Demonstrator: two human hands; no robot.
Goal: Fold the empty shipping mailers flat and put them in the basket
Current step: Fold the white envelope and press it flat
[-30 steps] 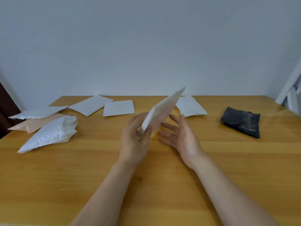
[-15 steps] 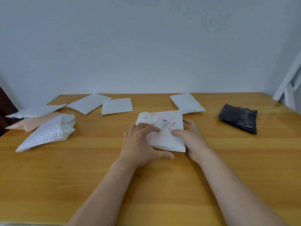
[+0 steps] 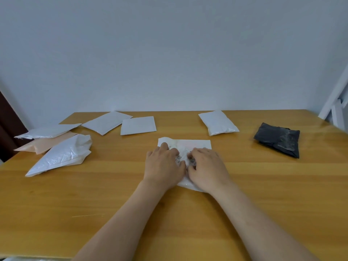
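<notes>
Wood-grain table [image 3: 263, 185] with mailers scattered all over it, plain pale wall [image 3: 169, 53] behind the far edge; the one being worked on is the labelled white mailer [image 3: 185, 145], lying flat around the middle of the table, a bit closer to the far edge than the near one. Both hands are on top of it, palms down, side by side and pretty much touching.

Left hand [image 3: 163, 164] covers the mailer's left half; fingers reach forward, only slightly bent, pressing down and not wrapped round anything. Right hand [image 3: 208, 167] sits on the right half with its fingers bent more, tips tucked down onto the printed label between the two hands; honestly can't tell if it's pinching a bit of the plastic or just pushing on it. The mailer's far strip and a near corner by the right wrist poke out from under the hands.

Rest of the pile:
- crumpled white mailer [image 3: 60, 157] near the left edge, tapering to a point toward the near side
- peach mailer [image 3: 44, 144] just behind it, the two overlapping
- silvery mailer [image 3: 47, 131] lying over the peach one's far side, by the far-left corner
- flat white mailer [image 3: 107, 122] and square white mailer [image 3: 138, 125] next to each other along the far edge
- puffy white mailer [image 3: 218, 122] at the far edge, right of centre
- black mailer [image 3: 277, 139] toward the right edge, well apart from the others

White frame [image 3: 337, 102] stands past the far-right corner; dark brown panel [image 3: 5, 125] past the left edge.
</notes>
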